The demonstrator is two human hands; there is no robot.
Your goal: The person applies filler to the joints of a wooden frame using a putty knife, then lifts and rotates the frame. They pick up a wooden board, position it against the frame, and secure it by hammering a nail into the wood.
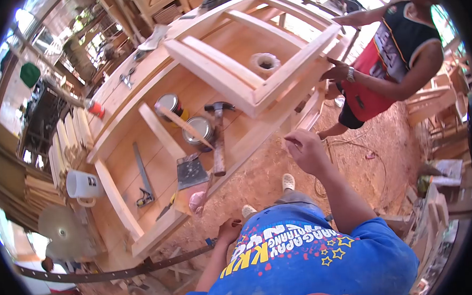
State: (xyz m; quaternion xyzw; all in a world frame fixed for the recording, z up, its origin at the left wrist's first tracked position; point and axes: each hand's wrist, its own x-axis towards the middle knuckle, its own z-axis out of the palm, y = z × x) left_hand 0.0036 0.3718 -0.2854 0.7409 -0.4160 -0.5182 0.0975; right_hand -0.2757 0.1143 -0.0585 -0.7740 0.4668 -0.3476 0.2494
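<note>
My right hand is raised near the workbench's front edge, below the corner of a wooden frame. Its fingers are curled together; anything small inside them is hidden. Low beside my body is my left hand, close to the end of a long metal bar with holes. I cannot make out whether it touches the bar, and its fingers show poorly. On the bench nearby lie a claw hammer, a dark flat blade, two round cans and a combination square.
A co-worker in a dark and red sleeveless shirt stands right, hands at the frame. A white mug and a round tan disc are at the left. A roll of tape lies inside the frame. Sawdust covers the ground.
</note>
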